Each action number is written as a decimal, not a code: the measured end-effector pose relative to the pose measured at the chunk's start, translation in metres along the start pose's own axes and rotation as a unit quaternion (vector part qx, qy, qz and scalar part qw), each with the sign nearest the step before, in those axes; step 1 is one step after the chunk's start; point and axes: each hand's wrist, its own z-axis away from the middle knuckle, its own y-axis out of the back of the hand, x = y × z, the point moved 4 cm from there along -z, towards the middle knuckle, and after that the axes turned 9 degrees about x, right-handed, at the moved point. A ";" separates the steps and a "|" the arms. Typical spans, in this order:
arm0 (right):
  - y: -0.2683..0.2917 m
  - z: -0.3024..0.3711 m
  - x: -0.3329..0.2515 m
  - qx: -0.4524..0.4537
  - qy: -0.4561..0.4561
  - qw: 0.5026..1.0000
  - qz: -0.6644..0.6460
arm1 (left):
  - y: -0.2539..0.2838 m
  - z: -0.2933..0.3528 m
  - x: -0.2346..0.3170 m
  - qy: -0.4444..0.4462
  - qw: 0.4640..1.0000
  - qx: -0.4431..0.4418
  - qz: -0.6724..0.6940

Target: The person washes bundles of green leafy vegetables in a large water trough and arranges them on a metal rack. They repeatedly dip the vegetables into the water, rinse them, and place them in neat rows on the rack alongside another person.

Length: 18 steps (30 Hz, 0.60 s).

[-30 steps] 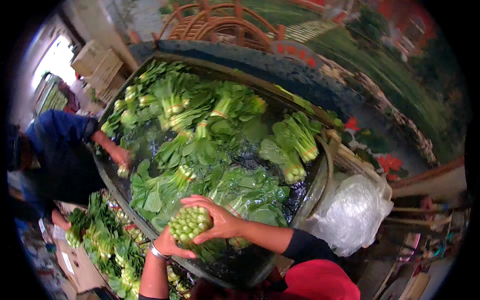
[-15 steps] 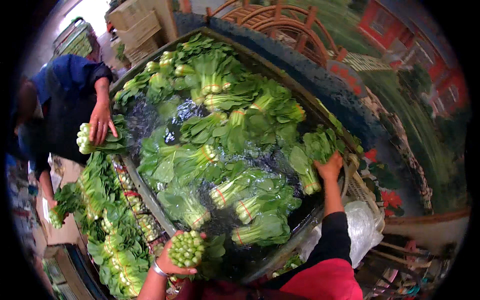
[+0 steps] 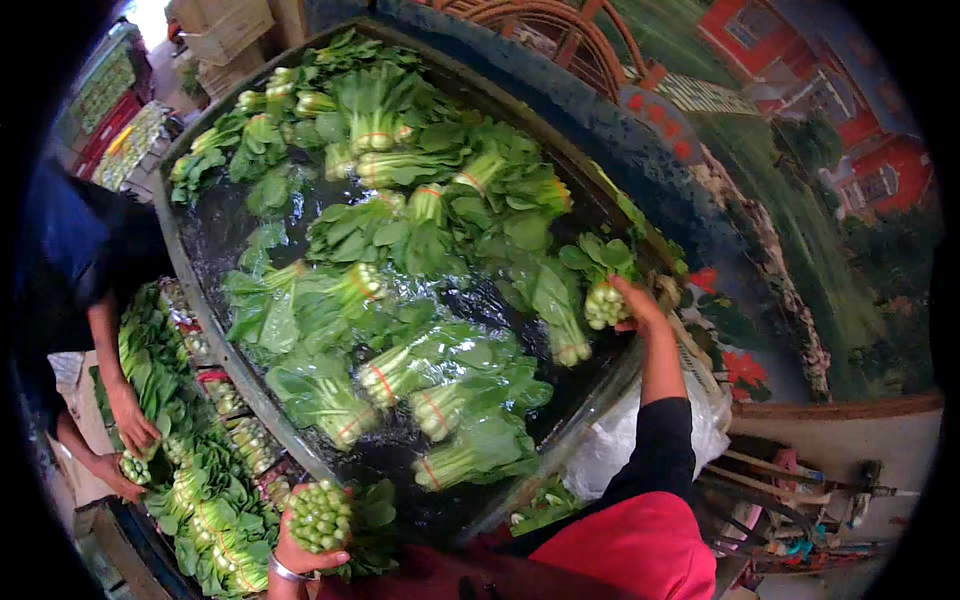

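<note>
My left hand (image 3: 290, 553), with a silver bangle at the wrist, is closed around a bunch of bok choy (image 3: 320, 516) near the tub's front-left edge. Its pale stem ends face up and its leaves trail to the right. At the tub's right side my right hand (image 3: 646, 312) grips another bok choy bunch (image 3: 604, 304), stem ends toward me and leaves pointing away. Several banded bok choy bunches (image 3: 436, 408) float in the water of the large tub (image 3: 240, 376). One loose-lying bunch (image 3: 562, 315) floats just left of my right hand.
A co-worker's hands (image 3: 130, 420) handle greens over a crate of stacked bok choy (image 3: 205, 520) left of the tub. Clear plastic sheeting (image 3: 610, 445) lies by the tub's right corner. A painted wall (image 3: 790, 250) borders the far right; cardboard boxes (image 3: 225, 30) stand at the back left.
My right hand has turned its bunch so the stem ends face me. The co-worker's hand moved from the tub's edge down to the crate. The view has shifted, moving the tub leftward.
</note>
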 end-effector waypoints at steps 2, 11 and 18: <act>-0.006 0.031 -0.002 -0.043 0.004 0.999 -0.002 | -0.003 -0.002 -0.001 -0.002 1.000 0.001 0.000; -0.096 0.162 -0.062 -0.153 0.692 0.636 0.305 | -0.004 -0.011 -0.003 -0.010 0.998 -0.040 -0.043; -0.199 0.066 -0.030 -0.007 0.686 0.540 0.488 | 0.009 0.026 0.010 -0.022 0.999 0.005 -0.029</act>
